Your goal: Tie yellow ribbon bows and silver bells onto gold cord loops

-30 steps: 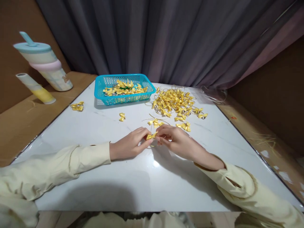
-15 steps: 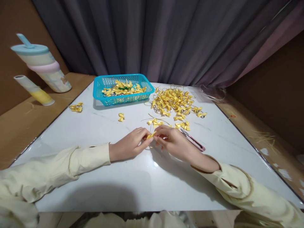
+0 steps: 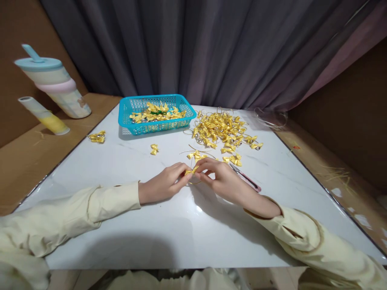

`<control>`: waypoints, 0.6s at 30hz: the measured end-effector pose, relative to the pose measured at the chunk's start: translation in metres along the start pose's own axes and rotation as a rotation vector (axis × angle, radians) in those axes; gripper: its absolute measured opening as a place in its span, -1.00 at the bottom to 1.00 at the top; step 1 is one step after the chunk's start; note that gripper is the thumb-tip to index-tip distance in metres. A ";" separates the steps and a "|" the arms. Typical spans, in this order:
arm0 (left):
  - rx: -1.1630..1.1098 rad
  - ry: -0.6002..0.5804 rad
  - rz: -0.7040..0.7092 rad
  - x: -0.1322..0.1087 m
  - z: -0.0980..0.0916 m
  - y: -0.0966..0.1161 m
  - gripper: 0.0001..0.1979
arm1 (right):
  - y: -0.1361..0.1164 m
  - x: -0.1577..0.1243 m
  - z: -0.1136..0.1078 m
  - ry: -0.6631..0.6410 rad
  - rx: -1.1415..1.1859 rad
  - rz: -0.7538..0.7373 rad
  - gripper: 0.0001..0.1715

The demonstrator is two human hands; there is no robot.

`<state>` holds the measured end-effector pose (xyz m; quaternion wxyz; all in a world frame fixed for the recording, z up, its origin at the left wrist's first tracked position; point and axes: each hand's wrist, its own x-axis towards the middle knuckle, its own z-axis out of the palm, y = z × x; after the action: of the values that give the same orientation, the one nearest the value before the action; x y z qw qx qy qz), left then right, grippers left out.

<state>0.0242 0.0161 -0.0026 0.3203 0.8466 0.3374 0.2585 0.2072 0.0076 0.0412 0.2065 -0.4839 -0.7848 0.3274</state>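
Note:
My left hand (image 3: 163, 186) and my right hand (image 3: 222, 179) meet at the middle of the white table (image 3: 127, 225), both pinching one small yellow ribbon bow (image 3: 191, 170) between their fingertips. A thin gold thread loop hangs from the bow onto the table. A loose bow with thread (image 3: 196, 155) lies just beyond my fingers. Small pink-handled scissors (image 3: 246, 178) lie right behind my right hand.
A blue plastic basket (image 3: 155, 112) with yellow bows stands at the back. A pile of several yellow bows (image 3: 222, 131) lies to its right. Single bows lie at centre-left (image 3: 155, 149) and the table's left edge (image 3: 97, 136). A tumbler (image 3: 54, 82) and tube (image 3: 42, 115) stand at left.
My right hand shifted slightly left, uncovering the scissors behind it. The bow has been tilted and gathered more tightly between the fingertips, and its thread loop now shows below.

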 end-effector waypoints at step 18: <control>-0.112 0.019 -0.113 0.002 -0.002 0.004 -0.80 | 0.004 0.000 0.003 0.025 0.065 -0.041 -0.83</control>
<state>0.0258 0.0162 0.0021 0.3781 0.8045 0.3725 0.2667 0.2082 0.0079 0.0363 0.2387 -0.4649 -0.7808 0.3425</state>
